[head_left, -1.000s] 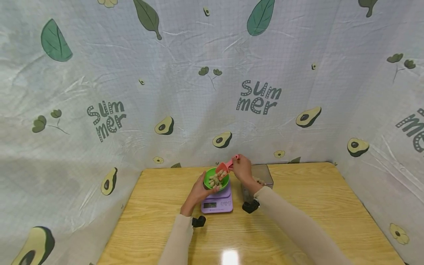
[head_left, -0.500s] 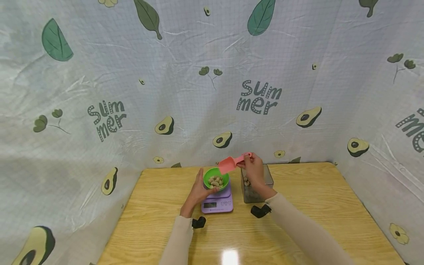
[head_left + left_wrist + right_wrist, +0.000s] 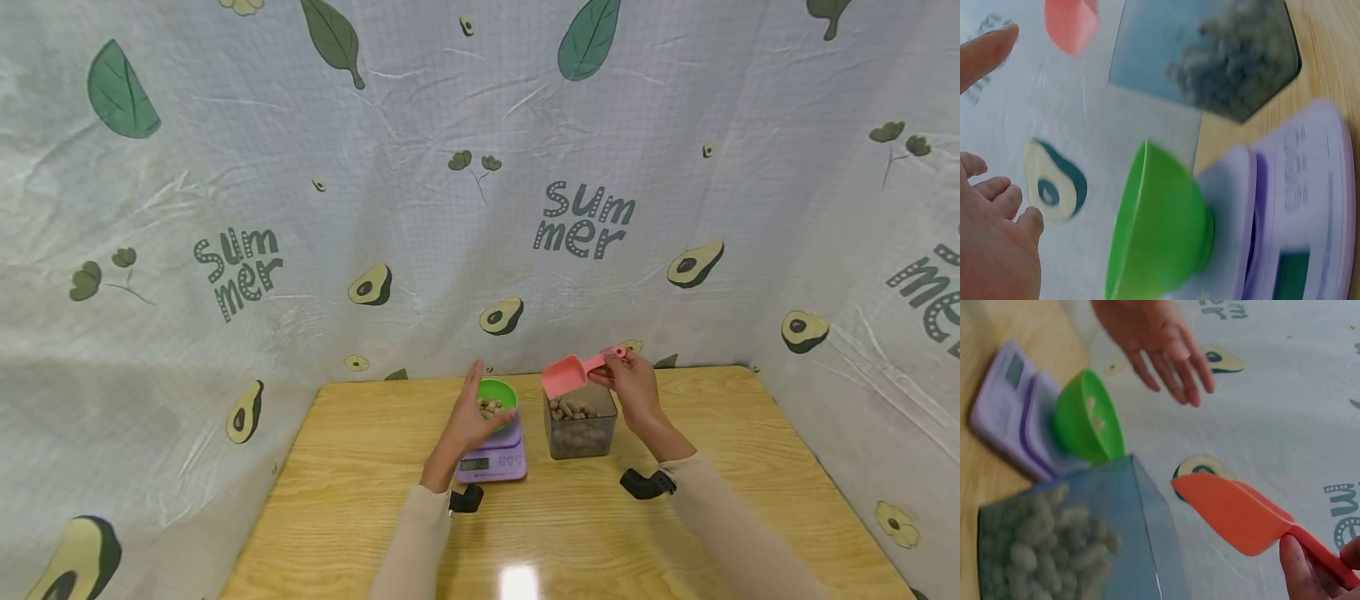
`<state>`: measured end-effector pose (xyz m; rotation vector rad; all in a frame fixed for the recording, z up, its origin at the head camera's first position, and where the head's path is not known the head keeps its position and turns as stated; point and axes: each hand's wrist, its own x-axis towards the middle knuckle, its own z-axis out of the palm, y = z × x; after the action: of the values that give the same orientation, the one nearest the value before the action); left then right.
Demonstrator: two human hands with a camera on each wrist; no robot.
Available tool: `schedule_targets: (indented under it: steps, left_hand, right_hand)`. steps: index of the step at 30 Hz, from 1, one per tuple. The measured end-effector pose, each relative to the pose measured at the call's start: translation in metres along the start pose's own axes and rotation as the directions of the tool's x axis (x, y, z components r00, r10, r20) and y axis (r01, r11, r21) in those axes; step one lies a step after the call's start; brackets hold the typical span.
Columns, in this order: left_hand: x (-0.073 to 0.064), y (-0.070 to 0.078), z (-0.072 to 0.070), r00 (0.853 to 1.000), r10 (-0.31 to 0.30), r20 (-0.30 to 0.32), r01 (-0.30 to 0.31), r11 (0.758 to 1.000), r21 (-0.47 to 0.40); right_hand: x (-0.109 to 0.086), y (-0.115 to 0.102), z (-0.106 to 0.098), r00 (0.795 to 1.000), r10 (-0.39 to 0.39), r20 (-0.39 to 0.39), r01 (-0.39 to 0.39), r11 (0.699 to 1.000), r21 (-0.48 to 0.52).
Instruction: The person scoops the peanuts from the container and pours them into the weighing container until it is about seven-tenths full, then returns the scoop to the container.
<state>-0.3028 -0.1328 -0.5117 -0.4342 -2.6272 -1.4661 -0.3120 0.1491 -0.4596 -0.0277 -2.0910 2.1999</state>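
My right hand [image 3: 632,385] pinches the handle of a pink scoop [image 3: 565,377], which hangs over the clear bin [image 3: 581,440] of peanuts [image 3: 573,408]. The scoop's blade looks bare in the right wrist view. A green bowl [image 3: 1159,225] with peanuts in it stands on the purple kitchen scale [image 3: 491,464]. My left hand [image 3: 467,421] is spread, fingers extended, above the bowl and apart from it, as the right wrist view shows. In the head view it hides the bowl's left side.
All of this stands toward the back of a wooden table [image 3: 360,492]. A pale curtain [image 3: 420,208] printed with avocados and leaves hangs right behind the table and along both sides. The bin is just right of the scale.
My right hand has carried the scoop from over the bowl rightward to above the bin, the peanuts now off it. My left hand has come away from the bowl, fingers spread.
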Motion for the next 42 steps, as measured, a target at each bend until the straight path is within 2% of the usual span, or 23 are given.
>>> schedule_targets:
  steps: [2, 4, 6, 9, 14, 17, 18, 20, 25, 27, 29, 32, 38, 40, 42]
  left_hand:
    - [0.002, 0.007, 0.007, 0.999, 0.037, 0.031, -0.038, 0.999, 0.014]
    - [0.004, 0.012, 0.015, 0.996, 0.050, 0.071, -0.052, 0.998, 0.024]
    - [0.007, 0.018, 0.025, 0.992, 0.046, 0.118, -0.050, 0.998, 0.032]
    - [0.012, 0.025, 0.040, 0.983, 0.017, 0.182, -0.029, 0.998, 0.063]
    - [0.021, 0.029, 0.062, 0.969, -0.008, 0.248, -0.020, 0.994, 0.110]
    - [0.024, 0.024, 0.072, 0.965, -0.012, 0.264, -0.015, 0.995, 0.101]
    - [0.025, 0.022, 0.075, 0.964, -0.014, 0.265, -0.012, 0.995, 0.095]
    - [0.026, 0.018, 0.079, 0.964, -0.019, 0.265, -0.001, 0.997, 0.075]
    - [0.028, 0.011, 0.084, 0.965, -0.023, 0.261, 0.028, 0.999, -0.016]
    - [0.029, 0.011, 0.086, 0.966, -0.020, 0.258, 0.030, 0.999, -0.036]
    - [0.029, 0.011, 0.085, 0.966, -0.021, 0.256, 0.030, 0.999, -0.030]
    - [0.029, 0.012, 0.085, 0.966, -0.031, 0.257, 0.031, 1.000, 0.002]
    - [0.028, 0.013, 0.084, 0.966, -0.047, 0.254, 0.040, 0.999, 0.032]
    - [0.027, 0.013, 0.085, 0.967, -0.045, 0.252, 0.035, 0.998, 0.045]
    - [0.026, 0.013, 0.085, 0.968, -0.046, 0.247, 0.033, 0.998, 0.054]
  right_hand:
    - [-0.001, 0.001, -0.005, 0.997, -0.073, -0.024, 0.069, 0.990, -0.119]
    - [-0.001, 0.004, -0.009, 0.988, -0.151, -0.032, 0.139, 0.960, -0.245]
    - [0.000, 0.009, -0.012, 0.974, -0.228, -0.019, 0.205, 0.909, -0.363]
    - [0.002, 0.017, -0.013, 0.946, -0.323, 0.017, 0.287, 0.815, -0.503]
    - [0.007, 0.032, -0.011, 0.887, -0.451, 0.097, 0.408, 0.668, -0.623]
    - [0.011, 0.042, -0.009, 0.859, -0.496, 0.127, 0.449, 0.611, -0.653]
    - [0.012, 0.045, -0.008, 0.854, -0.503, 0.130, 0.454, 0.601, -0.658]
    - [0.015, 0.052, -0.007, 0.857, -0.497, 0.138, 0.452, 0.595, -0.664]
    - [0.023, 0.061, -0.003, 0.888, -0.417, 0.192, 0.426, 0.592, -0.684]
    - [0.024, 0.061, -0.002, 0.892, -0.393, 0.222, 0.429, 0.584, -0.689]
    - [0.025, 0.058, -0.003, 0.895, -0.383, 0.229, 0.426, 0.582, -0.692]
    - [0.025, 0.053, -0.004, 0.910, -0.368, 0.192, 0.390, 0.600, -0.699]
    - [0.028, 0.050, 0.000, 0.940, -0.269, 0.212, 0.333, 0.576, -0.747]
    - [0.028, 0.048, 0.001, 0.956, -0.221, 0.196, 0.291, 0.592, -0.751]
    - [0.027, 0.044, 0.001, 0.974, -0.170, 0.149, 0.224, 0.643, -0.733]
